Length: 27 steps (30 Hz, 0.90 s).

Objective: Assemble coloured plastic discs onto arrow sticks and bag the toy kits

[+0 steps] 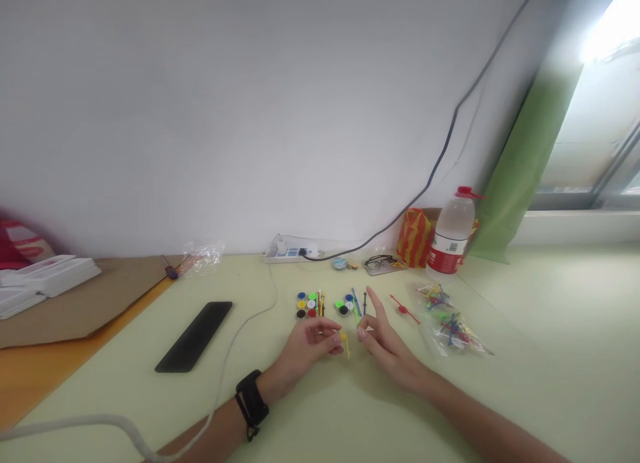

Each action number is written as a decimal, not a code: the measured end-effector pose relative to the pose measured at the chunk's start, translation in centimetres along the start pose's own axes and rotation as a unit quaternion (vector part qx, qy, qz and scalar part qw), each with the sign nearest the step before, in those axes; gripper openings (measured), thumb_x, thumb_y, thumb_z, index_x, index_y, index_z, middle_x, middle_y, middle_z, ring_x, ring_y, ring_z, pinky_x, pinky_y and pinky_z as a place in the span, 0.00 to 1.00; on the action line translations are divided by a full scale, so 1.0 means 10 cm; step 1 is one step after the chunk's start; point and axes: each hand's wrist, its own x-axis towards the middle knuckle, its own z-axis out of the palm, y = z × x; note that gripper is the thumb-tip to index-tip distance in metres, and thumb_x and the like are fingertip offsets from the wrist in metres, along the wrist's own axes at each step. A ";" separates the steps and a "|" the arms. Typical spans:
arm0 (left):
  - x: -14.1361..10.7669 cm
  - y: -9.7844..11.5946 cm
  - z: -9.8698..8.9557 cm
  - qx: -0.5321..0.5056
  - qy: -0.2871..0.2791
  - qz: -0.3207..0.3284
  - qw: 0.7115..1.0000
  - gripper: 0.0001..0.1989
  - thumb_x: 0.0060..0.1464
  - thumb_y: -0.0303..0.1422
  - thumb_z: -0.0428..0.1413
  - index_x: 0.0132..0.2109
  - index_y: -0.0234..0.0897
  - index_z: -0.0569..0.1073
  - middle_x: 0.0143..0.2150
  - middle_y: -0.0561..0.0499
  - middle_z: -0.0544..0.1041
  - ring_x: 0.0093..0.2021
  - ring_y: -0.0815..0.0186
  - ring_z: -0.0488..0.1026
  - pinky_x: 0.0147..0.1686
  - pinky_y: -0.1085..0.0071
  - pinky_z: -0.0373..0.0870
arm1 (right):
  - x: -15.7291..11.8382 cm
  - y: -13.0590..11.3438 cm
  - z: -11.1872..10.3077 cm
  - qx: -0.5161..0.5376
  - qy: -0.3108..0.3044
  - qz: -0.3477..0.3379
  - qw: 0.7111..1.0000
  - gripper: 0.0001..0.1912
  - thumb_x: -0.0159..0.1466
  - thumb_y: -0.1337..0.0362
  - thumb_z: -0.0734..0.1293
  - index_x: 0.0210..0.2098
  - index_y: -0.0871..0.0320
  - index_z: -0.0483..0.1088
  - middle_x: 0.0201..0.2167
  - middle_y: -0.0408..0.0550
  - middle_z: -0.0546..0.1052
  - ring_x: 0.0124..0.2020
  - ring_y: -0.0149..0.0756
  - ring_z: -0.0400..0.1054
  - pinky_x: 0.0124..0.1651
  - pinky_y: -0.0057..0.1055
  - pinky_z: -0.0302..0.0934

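The left grip (pixel 311 343) pinches a thin yellow plastic piece (pixel 348 348) at its three o'clock, long axis nearly twelve-to-six. Farther toward three sits the right grip (pixel 387 346), index raised; standing here, I can't tell whether it's closed on anything.

The single view looked from the person's head, forward and down across the desk (pixel 380 413) toward the far wall (pixel 225 116). It stood near the left hand (pixel 306 345) and right hand (pixel 393 356), which fell low in its middle, the forearms (pixel 475 409) entering from the near side. It reached wide, taking in the window (pixel 575 149) at far right.
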 end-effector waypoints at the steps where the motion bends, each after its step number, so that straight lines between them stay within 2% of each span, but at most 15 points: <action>1: 0.00 0.00 0.00 -0.001 0.000 0.001 1.000 0.20 0.50 0.42 0.71 0.44 0.33 0.79 0.33 0.50 0.79 0.35 0.64 0.80 0.40 0.68 0.77 | 0.00 -0.01 0.01 0.008 -0.004 0.004 1.000 0.38 0.75 0.50 0.59 0.75 0.43 0.33 0.40 0.42 0.67 0.28 0.29 0.57 0.33 0.29 0.56; 2: 0.00 0.00 0.00 -0.003 0.000 0.002 1.000 0.20 0.50 0.42 0.72 0.44 0.33 0.79 0.33 0.50 0.79 0.35 0.64 0.80 0.39 0.69 0.77 | 0.00 -0.02 0.01 0.013 -0.010 0.007 1.000 0.34 0.74 0.49 0.59 0.74 0.44 0.42 0.40 0.42 0.67 0.28 0.29 0.57 0.33 0.29 0.55; 3: 0.01 0.00 0.00 -0.004 0.001 0.003 1.000 0.20 0.50 0.41 0.72 0.44 0.33 0.79 0.32 0.50 0.79 0.35 0.64 0.80 0.39 0.69 0.77 | 0.00 -0.02 0.00 0.012 -0.018 0.009 1.000 0.29 0.73 0.47 0.60 0.70 0.47 0.55 0.39 0.42 0.67 0.28 0.29 0.57 0.33 0.29 0.55; 4: 0.01 0.00 0.01 -0.006 0.002 0.003 1.000 0.20 0.49 0.42 0.72 0.43 0.33 0.79 0.32 0.50 0.79 0.34 0.65 0.80 0.38 0.69 0.76 | 0.01 -0.02 -0.01 0.008 -0.026 0.011 1.000 0.23 0.72 0.45 0.61 0.59 0.51 0.67 0.36 0.42 0.67 0.27 0.29 0.56 0.33 0.29 0.54; 5: 0.01 -0.01 0.01 -0.007 0.003 0.003 1.000 0.20 0.49 0.42 0.72 0.43 0.33 0.79 0.31 0.51 0.79 0.34 0.65 0.80 0.38 0.69 0.76 | 0.01 -0.02 -0.02 0.003 -0.030 0.014 0.999 0.23 0.72 0.43 0.60 0.44 0.56 0.74 0.31 0.42 0.66 0.26 0.29 0.55 0.31 0.30 0.53; 6: 0.02 -0.01 0.01 -0.009 0.005 0.002 1.000 0.20 0.48 0.42 0.72 0.42 0.33 0.79 0.31 0.51 0.79 0.33 0.65 0.80 0.37 0.70 0.76 | 0.03 -0.01 -0.04 -0.002 -0.030 0.019 0.999 0.28 0.71 0.41 0.59 0.30 0.57 0.71 0.25 0.41 0.62 0.24 0.29 0.52 0.29 0.30 0.50; 7: 0.02 -0.01 0.02 -0.011 0.009 0.001 1.000 0.20 0.48 0.42 0.73 0.41 0.33 0.79 0.31 0.51 0.79 0.32 0.65 0.80 0.36 0.70 0.76 | 0.04 -0.01 -0.06 -0.005 -0.027 0.024 0.999 0.32 0.70 0.39 0.58 0.20 0.57 0.63 0.21 0.39 0.57 0.22 0.29 0.49 0.28 0.31 0.47; 8: 0.03 -0.01 0.02 -0.011 0.012 -0.001 1.000 0.21 0.47 0.42 0.73 0.41 0.33 0.79 0.31 0.51 0.79 0.32 0.65 0.80 0.36 0.70 0.76 | 0.05 -0.01 -0.08 -0.007 -0.022 0.029 0.999 0.35 0.70 0.38 0.58 0.17 0.55 0.55 0.18 0.38 0.52 0.21 0.29 0.46 0.27 0.31 0.45; 10: 0.03 -0.01 0.02 -0.012 0.015 -0.005 1.000 0.21 0.47 0.43 0.73 0.41 0.33 0.79 0.31 0.51 0.79 0.32 0.65 0.80 0.36 0.70 0.76 | 0.07 -0.02 -0.12 -0.009 -0.007 0.027 1.000 0.35 0.69 0.37 0.58 0.16 0.54 0.49 0.17 0.38 0.48 0.21 0.29 0.44 0.26 0.32 0.42; 16: 0.02 -0.03 0.00 0.011 0.011 -0.001 1.000 0.20 0.50 0.43 0.71 0.42 0.33 0.79 0.31 0.50 0.79 0.33 0.64 0.80 0.36 0.70 0.76 | 0.10 0.01 -0.09 -0.048 0.015 -0.002 0.999 0.26 0.69 0.43 0.62 0.24 0.56 0.61 0.21 0.39 0.59 0.24 0.30 0.52 0.28 0.30 0.46; 21: 0.00 -0.03 0.00 0.021 -0.018 0.005 1.000 0.17 0.54 0.42 0.69 0.43 0.33 0.79 0.37 0.48 0.80 0.36 0.65 0.79 0.39 0.70 0.75 | 0.06 0.05 -0.01 -0.070 -0.033 -0.018 0.997 0.17 0.71 0.51 0.64 0.34 0.57 0.68 0.24 0.39 0.64 0.26 0.30 0.56 0.29 0.29 0.49; 27: -0.02 0.02 0.04 0.012 -0.030 0.001 0.999 0.19 0.53 0.42 0.69 0.45 0.34 0.78 0.36 0.48 0.79 0.38 0.63 0.79 0.42 0.67 0.76 | 0.04 0.05 -0.01 -0.103 -0.054 -0.023 0.993 0.14 0.71 0.53 0.64 0.37 0.58 0.71 0.23 0.38 0.64 0.25 0.30 0.56 0.28 0.28 0.50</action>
